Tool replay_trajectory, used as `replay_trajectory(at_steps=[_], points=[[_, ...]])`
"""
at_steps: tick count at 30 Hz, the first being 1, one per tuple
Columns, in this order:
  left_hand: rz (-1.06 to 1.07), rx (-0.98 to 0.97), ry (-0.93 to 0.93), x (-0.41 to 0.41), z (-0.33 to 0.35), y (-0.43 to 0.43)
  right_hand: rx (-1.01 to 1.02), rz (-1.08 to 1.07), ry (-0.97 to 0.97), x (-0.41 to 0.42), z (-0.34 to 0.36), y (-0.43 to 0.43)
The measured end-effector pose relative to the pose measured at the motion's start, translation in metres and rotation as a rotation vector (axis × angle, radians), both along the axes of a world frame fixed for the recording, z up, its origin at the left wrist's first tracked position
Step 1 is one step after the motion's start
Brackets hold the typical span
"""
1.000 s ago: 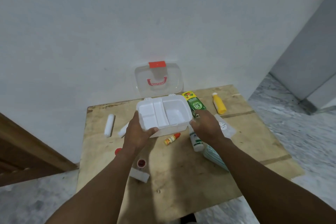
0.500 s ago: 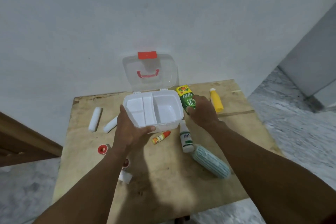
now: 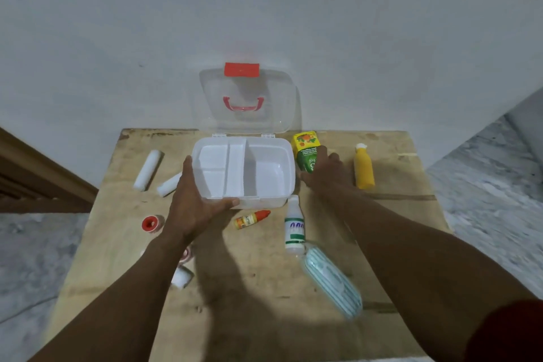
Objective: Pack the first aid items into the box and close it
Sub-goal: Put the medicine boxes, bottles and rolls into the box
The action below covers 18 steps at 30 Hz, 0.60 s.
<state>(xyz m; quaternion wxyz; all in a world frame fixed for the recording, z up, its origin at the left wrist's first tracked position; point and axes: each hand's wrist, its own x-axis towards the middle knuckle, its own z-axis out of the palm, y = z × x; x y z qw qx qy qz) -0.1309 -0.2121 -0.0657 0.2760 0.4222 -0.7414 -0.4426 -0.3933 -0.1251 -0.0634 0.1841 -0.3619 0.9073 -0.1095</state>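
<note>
The white first aid box [image 3: 273, 176] stands open and empty on the wooden table [image 3: 252, 279], its clear lid [image 3: 245, 103] with a red latch leaning back against the wall. My left hand [image 3: 195, 200] grips the box's front left corner. My right hand [image 3: 324, 172] closes around a green and yellow carton [image 3: 305, 147] just right of the box. Loose on the table lie a yellow bottle [image 3: 363, 166], a white bottle [image 3: 294, 225], a small orange dropper [image 3: 251, 219], a pack of face masks [image 3: 333, 281], two white bandage rolls [image 3: 148, 170] [image 3: 169, 184] and a red tape spool [image 3: 151, 224].
A white wall rises right behind the table. More small rolls [image 3: 182, 275] lie partly hidden under my left forearm. Grey marbled floor shows on both sides, and a brown wooden frame [image 3: 35, 182] stands at the left.
My right hand moved from the white bottle and mask pack up to the green carton and closed on it. My left hand kept hold of the box. The view tilted further down.
</note>
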Motion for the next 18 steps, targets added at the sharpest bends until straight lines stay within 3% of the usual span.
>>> replay_trajectory(at_steps=[6,12,15,18], points=[[0.003,0.013,-0.006,0.000,0.002,0.000,-0.037,-0.012,-0.018,0.001,0.003,0.004],[-0.009,0.035,-0.009,0.004,0.005,0.002,-0.201,-0.125,0.023,0.002,0.042,0.017],[0.023,0.081,-0.030,0.007,0.002,-0.001,-0.333,-0.076,0.100,0.008,0.068,0.027],[0.023,0.063,0.018,0.007,0.002,0.001,-0.323,0.042,0.137,0.018,0.090,0.031]])
